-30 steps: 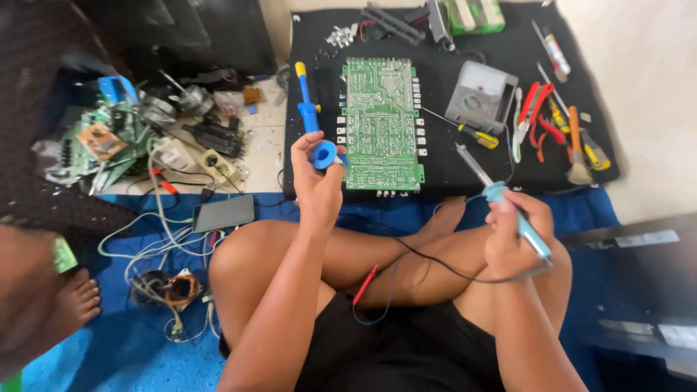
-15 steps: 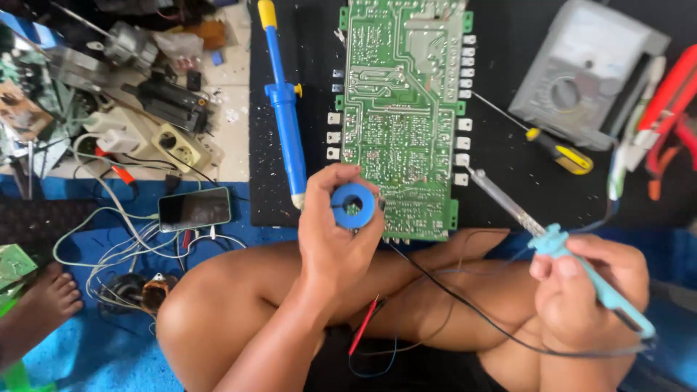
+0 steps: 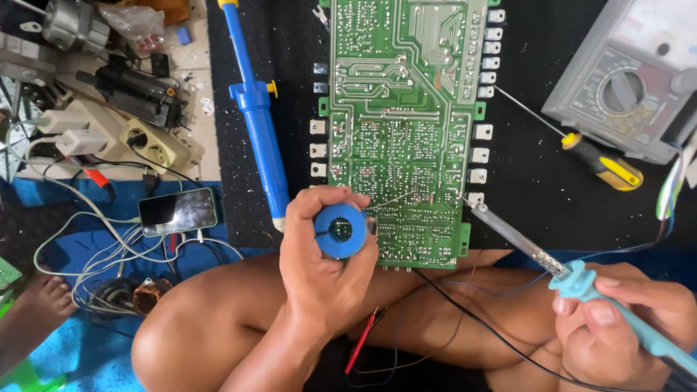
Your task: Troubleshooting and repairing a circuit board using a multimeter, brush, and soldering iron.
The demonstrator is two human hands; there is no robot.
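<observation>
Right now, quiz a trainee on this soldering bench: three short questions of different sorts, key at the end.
1. True or false: the left hand holds a blue solder spool over the near edge of the green circuit board.
2. What does the right hand grip? A) the yellow-handled screwdriver B) the soldering iron C) the blue desoldering pump
3. Fill in: the soldering iron's tip rests at the board's ____ edge, as the camera sees it.

Key: 1 true; 2 B; 3 right.
</observation>
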